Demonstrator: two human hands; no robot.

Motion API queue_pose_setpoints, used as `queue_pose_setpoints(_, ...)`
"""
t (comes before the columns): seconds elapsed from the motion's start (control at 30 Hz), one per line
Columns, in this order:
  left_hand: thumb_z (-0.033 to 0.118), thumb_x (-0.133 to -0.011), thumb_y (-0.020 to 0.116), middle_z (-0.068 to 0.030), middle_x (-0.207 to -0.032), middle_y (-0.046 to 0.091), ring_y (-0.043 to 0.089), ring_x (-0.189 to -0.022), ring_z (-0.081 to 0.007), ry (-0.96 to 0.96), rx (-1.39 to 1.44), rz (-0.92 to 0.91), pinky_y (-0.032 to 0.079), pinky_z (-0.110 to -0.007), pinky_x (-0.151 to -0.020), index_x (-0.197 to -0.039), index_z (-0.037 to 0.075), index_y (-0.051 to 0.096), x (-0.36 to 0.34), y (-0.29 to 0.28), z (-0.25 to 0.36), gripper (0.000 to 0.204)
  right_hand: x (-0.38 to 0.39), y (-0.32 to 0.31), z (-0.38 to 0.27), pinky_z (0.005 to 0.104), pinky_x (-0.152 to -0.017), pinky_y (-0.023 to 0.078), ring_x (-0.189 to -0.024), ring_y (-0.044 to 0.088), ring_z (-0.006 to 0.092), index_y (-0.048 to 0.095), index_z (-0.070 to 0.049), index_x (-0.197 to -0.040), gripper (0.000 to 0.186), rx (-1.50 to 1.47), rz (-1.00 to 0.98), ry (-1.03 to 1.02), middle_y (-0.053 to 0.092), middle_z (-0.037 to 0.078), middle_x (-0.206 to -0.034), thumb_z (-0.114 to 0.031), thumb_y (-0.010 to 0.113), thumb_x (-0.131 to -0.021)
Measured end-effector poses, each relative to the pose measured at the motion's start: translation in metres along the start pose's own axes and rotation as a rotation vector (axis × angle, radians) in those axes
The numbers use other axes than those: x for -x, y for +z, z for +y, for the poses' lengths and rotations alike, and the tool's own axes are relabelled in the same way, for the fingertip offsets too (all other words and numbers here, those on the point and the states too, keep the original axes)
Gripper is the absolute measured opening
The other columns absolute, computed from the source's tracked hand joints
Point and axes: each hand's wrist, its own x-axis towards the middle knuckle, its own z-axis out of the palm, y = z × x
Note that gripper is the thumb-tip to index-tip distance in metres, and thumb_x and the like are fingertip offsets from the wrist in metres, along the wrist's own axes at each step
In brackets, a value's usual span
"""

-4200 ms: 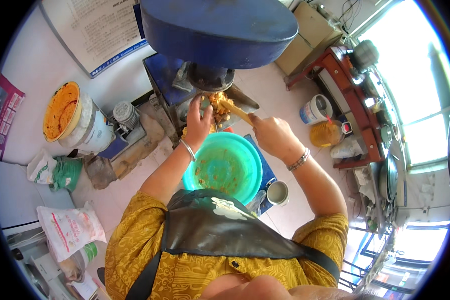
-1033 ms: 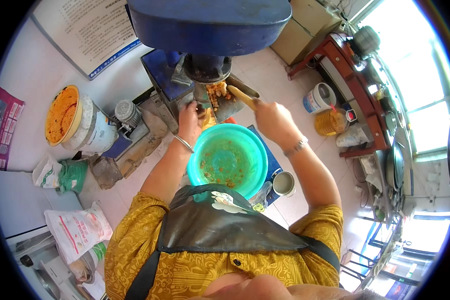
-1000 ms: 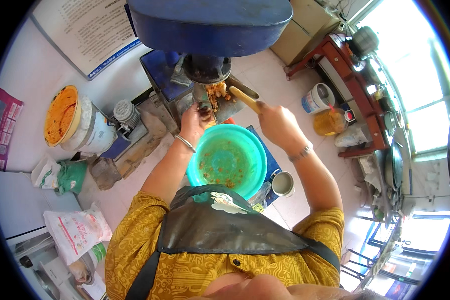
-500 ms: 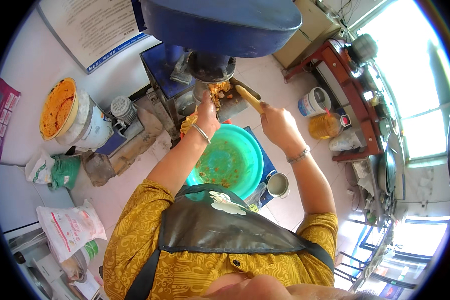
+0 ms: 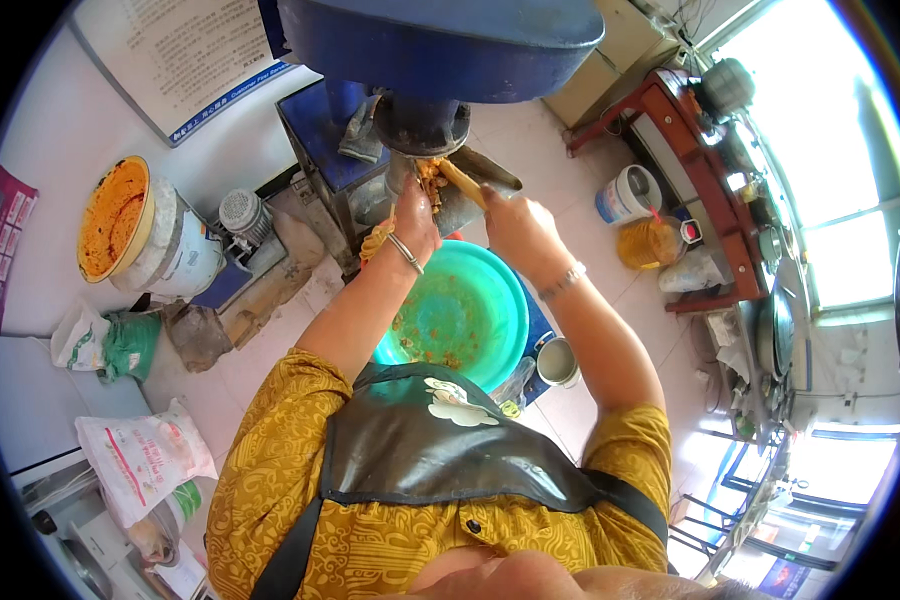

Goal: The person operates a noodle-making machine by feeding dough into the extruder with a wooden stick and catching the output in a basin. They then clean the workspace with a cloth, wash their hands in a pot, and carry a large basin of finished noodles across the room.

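Note:
A blue machine (image 5: 436, 50) hangs over a dark metal outlet (image 5: 422, 125), with orange-brown crumbly material (image 5: 432, 175) on the metal tray (image 5: 492, 173) beneath. My right hand (image 5: 515, 230) is closed on a wooden stick (image 5: 463, 183), whose far end touches the crumbs. My left hand (image 5: 418, 222) is raised at the tray's left side beside the crumbs; its fingertips are partly hidden, so their grip is unclear. Some yellow material (image 5: 378, 240) lies beside that wrist. A green basin (image 5: 500, 320) with scraps inside sits below both hands.
Left are a tub of orange paste (image 5: 110, 220), a motor (image 5: 242, 213) and sacks (image 5: 145, 455). Right are a red-brown table (image 5: 732, 250), a white bucket (image 5: 617, 200) and a yellow oil jug (image 5: 650, 245). A metal pot (image 5: 558, 362) stands beside the basin.
Over the last second my left hand has risen and moved right toward the crumbs. My right hand has shifted slightly left, bringing the stick's end further into the crumbs.

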Motion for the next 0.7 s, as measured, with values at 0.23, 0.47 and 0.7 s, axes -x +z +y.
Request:
queue_pose_setpoints(0.23,0.051,-0.099,0.031,-0.0118,-0.105,0.063,0.062,-0.096,-0.0250,0.023,0.074,-0.083,0.054,-0.044,-0.085,-0.117,0.005,0.054,-0.024,-0.030,0.011,0.054,0.033,-0.030,-0.004,0.0426,-0.059,0.052,-0.064,0.064,0.0339,0.059,-0.011,-0.120,0.034,-0.115,-0.048,-0.043,0.062,0.017,-0.066,-0.016,0.051,-0.088)
queue_pose_setpoints(0.47,0.045,-0.097,0.045,-0.0094,-0.100,0.066,0.062,-0.091,-0.0215,-0.003,-0.010,0.133,0.053,-0.040,-0.083,-0.111,0.006,0.059,-0.036,-0.021,0.005,0.044,0.003,0.014,-0.012,0.0446,-0.060,0.051,-0.062,0.063,0.0339,0.057,-0.008,-0.125,0.039,-0.037,0.044,-0.086,0.061,0.016,-0.065,-0.017,0.051,-0.088)
queue_pose_setpoints(0.7,0.030,-0.098,0.038,-0.0150,-0.114,0.064,0.061,-0.105,-0.0285,-0.098,0.162,-0.083,0.051,-0.045,-0.091,-0.120,0.000,0.056,-0.020,-0.033,0.029,0.041,0.013,-0.004,-0.002,0.0409,-0.063,0.052,-0.066,0.064,0.0344,0.063,-0.007,-0.119,0.035,-0.324,0.091,-0.035,0.063,0.022,-0.074,-0.014,0.050,-0.087)
